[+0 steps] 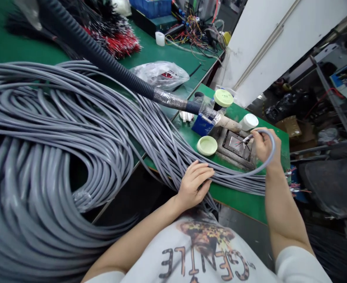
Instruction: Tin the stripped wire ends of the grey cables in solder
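Note:
My right hand [266,146] is closed around the end of a grey cable [271,157], which loops back to the bundle. From that end, thin bared wires [240,143] reach over the shiny square surface of a solder pot [234,146]. Whether their tips touch the surface I cannot tell. On the long bundle of grey cables [173,153] lies my left hand [195,181], its fingers stretched out and gripping nothing. Just above the pot sits the pale nozzle [229,123] of a black corrugated hose.
Around the pot stand a pale green open tub [207,146], a white lidded jar [249,122], a yellow-green lid [223,97] and a blue box [202,125]. Large cable coils [37,177] fill the left. The hose [102,59] crosses overhead. A clear plastic bag [161,74] lies behind.

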Motion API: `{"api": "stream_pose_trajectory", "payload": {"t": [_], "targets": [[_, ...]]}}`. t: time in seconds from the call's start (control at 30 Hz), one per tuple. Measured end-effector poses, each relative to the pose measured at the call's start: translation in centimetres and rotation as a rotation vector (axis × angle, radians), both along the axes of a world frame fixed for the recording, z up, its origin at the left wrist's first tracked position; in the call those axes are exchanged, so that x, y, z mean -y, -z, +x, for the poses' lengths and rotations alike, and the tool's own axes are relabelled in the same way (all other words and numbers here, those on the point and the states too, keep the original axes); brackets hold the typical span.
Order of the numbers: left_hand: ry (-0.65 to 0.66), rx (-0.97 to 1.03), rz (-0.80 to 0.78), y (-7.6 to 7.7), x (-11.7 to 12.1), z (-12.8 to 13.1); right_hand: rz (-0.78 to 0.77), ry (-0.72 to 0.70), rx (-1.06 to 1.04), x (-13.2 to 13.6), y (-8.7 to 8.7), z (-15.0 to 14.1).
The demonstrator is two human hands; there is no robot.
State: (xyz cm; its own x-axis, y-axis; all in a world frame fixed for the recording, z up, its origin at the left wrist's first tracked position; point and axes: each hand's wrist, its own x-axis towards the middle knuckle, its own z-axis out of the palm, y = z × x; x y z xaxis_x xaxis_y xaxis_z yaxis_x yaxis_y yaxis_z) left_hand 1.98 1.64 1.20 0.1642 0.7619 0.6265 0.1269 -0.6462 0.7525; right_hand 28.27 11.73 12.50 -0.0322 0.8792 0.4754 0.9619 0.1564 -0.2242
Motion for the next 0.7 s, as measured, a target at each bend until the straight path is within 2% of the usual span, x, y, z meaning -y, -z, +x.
{"api": "stream_pose_trajectory", "payload": {"t": [0.1,0.23,0.4,0.7], "targets": [[-0.009,-0.014,0.009,0.0,0.0,0.1,-0.003,0.08,0.028,-0.7,1.3,2.3],[-0.02,-0.048,0.01,0.0,0.0,0.1,-0.044,0.117,0.021,-2.0,2.9,3.7],[-0.022,-0.055,0.023,0.0,0.0,0.1,-0.095,0.126,-0.002,-3.2,4.1,4.3],[-0.036,-0.07,0.039,-0.1,-0.1,0.1,-0.142,0.133,0.009,-3.8,5.3,4.1]]}}
